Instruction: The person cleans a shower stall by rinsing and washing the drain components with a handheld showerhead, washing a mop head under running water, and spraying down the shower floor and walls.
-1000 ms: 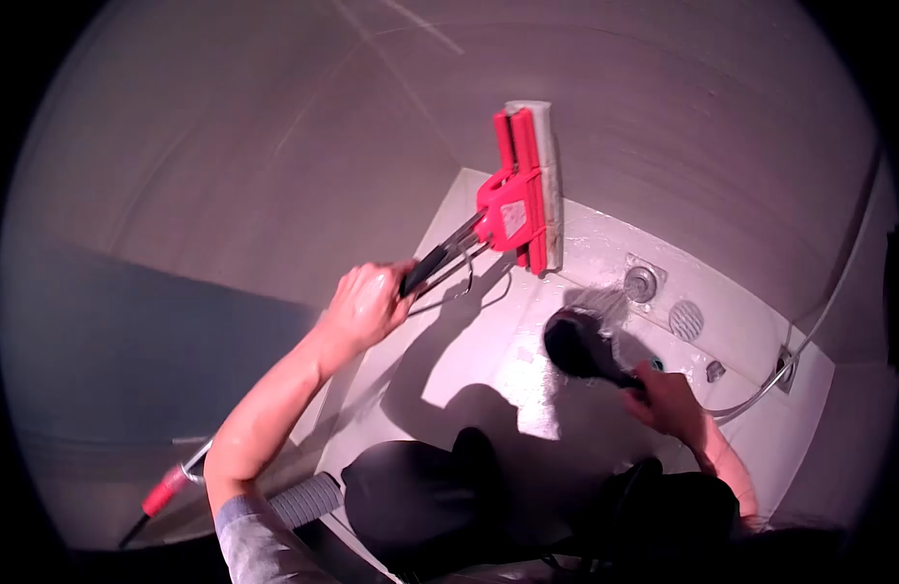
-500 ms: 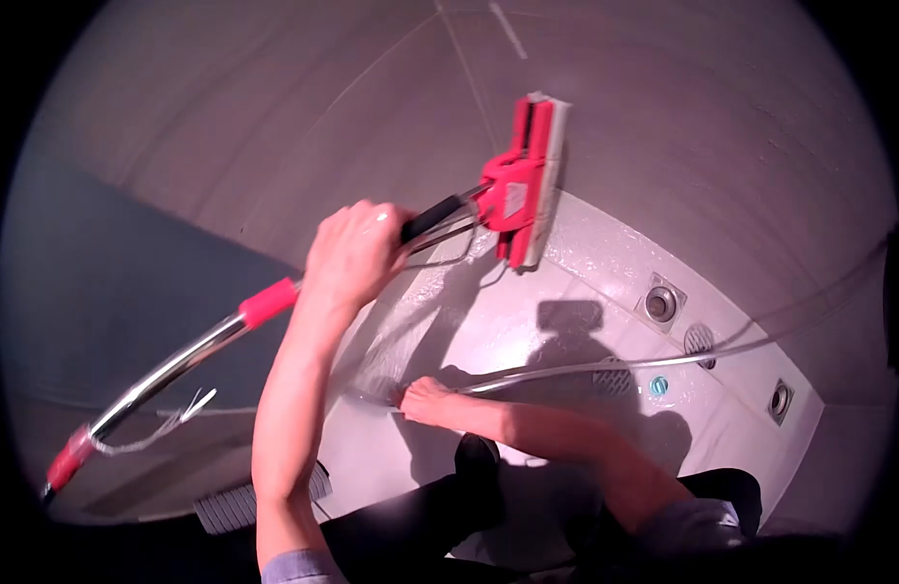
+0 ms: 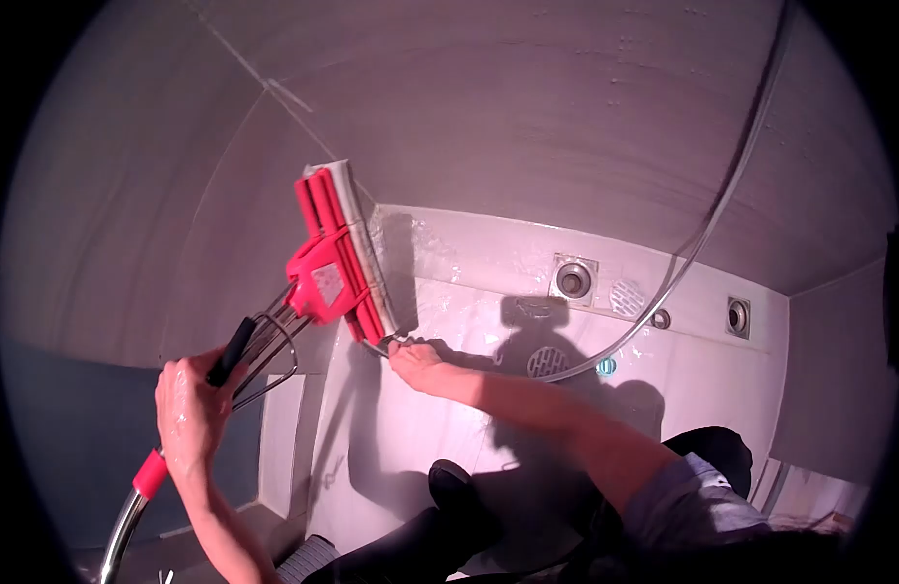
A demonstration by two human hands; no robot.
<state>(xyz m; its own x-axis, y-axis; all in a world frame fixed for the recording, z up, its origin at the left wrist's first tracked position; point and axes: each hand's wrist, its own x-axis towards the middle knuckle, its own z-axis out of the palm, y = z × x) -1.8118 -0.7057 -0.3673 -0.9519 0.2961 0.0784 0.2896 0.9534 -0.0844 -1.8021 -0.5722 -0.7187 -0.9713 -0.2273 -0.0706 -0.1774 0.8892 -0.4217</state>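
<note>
A red mop head [image 3: 318, 277] with a pale sponge strip is raised at the left, tilted, near the wall corner. My left hand [image 3: 192, 394] is wrapped round the mop's handle beside its black lever grip [image 3: 237, 341]. Just below the lower end of the sponge, my right hand [image 3: 415, 365] is closed. It held a dark shower head a second ago, but what it grips now is mostly hidden. A silvery hose [image 3: 702, 234] curves down from the upper right toward this hand and passes behind the forearm.
Two square metal drains [image 3: 573, 279] [image 3: 738, 316] are set in the wet, pale floor [image 3: 702, 360]. Round slotted covers [image 3: 627, 297] and a small teal disc [image 3: 606, 367] lie on it. Grey walls [image 3: 527, 117] rise behind. A dark shoe [image 3: 451, 479] is at the lower middle.
The mop head and my left hand have shifted left and lower in view. My right hand has moved from the right side to beneath the sponge. The camera view has turned too.
</note>
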